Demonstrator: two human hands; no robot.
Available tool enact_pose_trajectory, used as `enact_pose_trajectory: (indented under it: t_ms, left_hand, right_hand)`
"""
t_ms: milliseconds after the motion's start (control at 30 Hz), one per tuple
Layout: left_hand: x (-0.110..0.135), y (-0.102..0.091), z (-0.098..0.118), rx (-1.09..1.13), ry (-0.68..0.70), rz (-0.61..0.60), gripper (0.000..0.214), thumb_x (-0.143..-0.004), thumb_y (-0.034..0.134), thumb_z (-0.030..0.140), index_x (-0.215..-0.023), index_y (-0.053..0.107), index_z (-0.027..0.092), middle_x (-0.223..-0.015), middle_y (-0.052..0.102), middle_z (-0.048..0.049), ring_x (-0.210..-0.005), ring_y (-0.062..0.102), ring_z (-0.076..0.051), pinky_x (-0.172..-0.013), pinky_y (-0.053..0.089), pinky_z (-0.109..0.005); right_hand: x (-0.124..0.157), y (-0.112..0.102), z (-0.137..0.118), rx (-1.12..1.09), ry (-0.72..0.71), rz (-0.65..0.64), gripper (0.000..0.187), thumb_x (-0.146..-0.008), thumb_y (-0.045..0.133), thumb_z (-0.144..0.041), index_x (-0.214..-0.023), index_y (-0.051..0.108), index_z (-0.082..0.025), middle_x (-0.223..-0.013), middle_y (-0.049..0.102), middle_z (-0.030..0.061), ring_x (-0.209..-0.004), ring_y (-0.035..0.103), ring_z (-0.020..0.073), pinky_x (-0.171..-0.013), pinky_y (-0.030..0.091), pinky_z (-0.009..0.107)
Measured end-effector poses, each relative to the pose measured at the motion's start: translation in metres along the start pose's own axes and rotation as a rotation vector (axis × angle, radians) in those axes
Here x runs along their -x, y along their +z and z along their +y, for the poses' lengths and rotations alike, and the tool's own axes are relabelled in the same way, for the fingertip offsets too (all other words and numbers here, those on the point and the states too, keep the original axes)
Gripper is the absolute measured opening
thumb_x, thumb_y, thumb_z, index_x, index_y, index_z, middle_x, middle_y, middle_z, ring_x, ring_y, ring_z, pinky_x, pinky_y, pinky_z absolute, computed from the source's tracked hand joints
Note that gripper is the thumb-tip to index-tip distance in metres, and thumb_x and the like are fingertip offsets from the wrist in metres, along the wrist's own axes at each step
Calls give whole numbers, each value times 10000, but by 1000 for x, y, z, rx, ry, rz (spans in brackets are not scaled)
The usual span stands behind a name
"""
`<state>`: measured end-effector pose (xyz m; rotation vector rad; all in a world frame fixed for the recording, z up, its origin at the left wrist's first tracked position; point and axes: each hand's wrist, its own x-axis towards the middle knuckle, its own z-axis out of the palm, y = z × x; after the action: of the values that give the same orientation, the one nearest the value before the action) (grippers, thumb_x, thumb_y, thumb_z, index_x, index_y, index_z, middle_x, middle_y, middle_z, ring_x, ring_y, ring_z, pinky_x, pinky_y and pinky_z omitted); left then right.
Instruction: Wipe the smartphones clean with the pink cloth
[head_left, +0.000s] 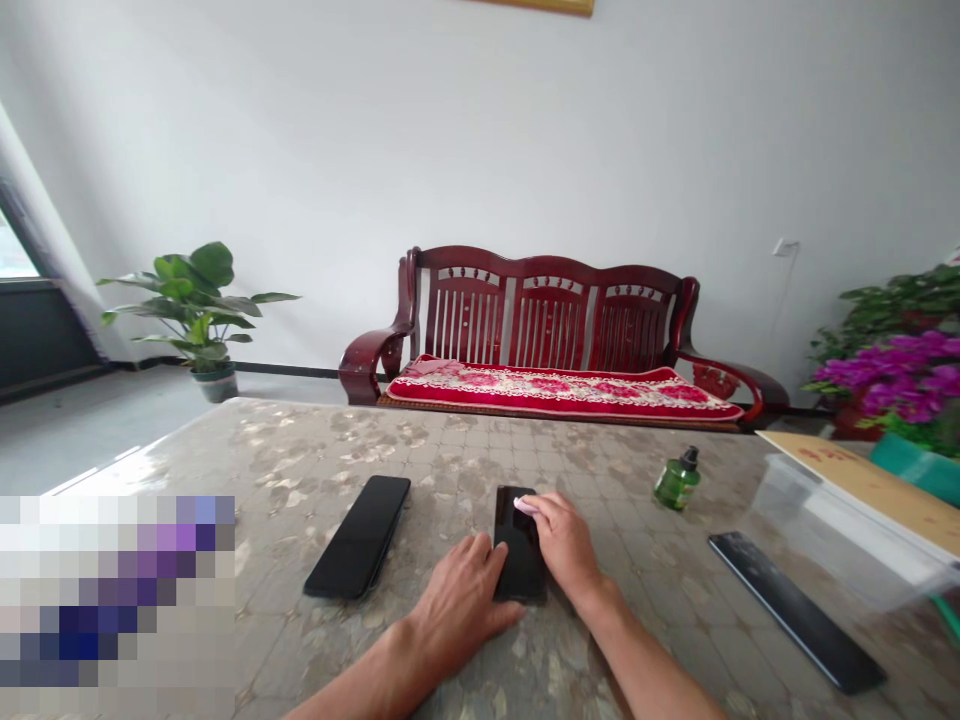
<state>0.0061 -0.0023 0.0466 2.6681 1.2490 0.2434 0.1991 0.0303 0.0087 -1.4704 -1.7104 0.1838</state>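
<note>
A black smartphone (pixel 517 577) lies screen up on the table in front of me. My left hand (pixel 461 590) holds it at its lower left, with the index finger on the left side and the thumb by the bottom edge. Between the fingertips of my right hand (pixel 568 537) is a small white wad (pixel 523 506), pressed on the upper part of the screen. Whether it is cotton or tissue I cannot tell. To the left lies a second, larger black smartphone (pixel 358 540), apart from my hands.
A green pump bottle (pixel 677 480) stands at the right. Nearer lies a long dark device (pixel 795 612) beside a clear plastic box (pixel 814 515) topped with a tan sheet (pixel 877 490). A blurred-out patch hides the table's left corner. Beyond the table (pixel 300 440) stands a wooden bench (pixel 547 310).
</note>
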Motion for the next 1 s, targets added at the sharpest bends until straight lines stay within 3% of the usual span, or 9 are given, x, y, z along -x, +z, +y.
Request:
enact_pose_trajectory:
  t_ms: [167, 367, 667, 1000]
  left_hand:
    - [3, 3, 1, 57, 52, -2, 471, -802, 723, 358, -1222, 571, 209, -1139, 597, -74, -1059, 563, -269, -944, 475, -378]
    - [1, 18, -4, 44, 21, 60, 526, -819, 664, 287, -1313, 527, 171, -1430, 461, -146, -1298, 451, -303, -1095, 374, -425]
    - [-5, 21, -13, 33, 47, 110, 491, -784, 690, 350, -1208, 573, 132, -1419, 505, -177, -1323, 459, -293, -1125, 347, -407]
    - [-13, 28, -16, -83, 86, 87, 608, -836, 684, 434, -1322, 526, 104, -1452, 455, -221, -1311, 472, -332, -1092, 384, -436]
  right_hand:
    - [2, 3, 3, -79, -31, -19, 317, -880, 455, -129, -977, 729, -257, -957, 711, 24, -928, 656, 158, -864, 500, 277]
    - [3, -1, -1, -86, -16, -33, 319, -885, 449, -121, -975, 727, -246, -963, 712, 30, -938, 654, 158, -874, 499, 271]
    - [19, -19, -21, 271, -99, -172, 294, -913, 486, -111, -991, 719, -275, -955, 672, 23, -957, 599, 166, -878, 440, 254]
    - [-13, -19, -19, 484, -76, -289, 286, -959, 453, -176, -994, 722, -268, -966, 680, 30, -953, 610, 169, -842, 416, 238]
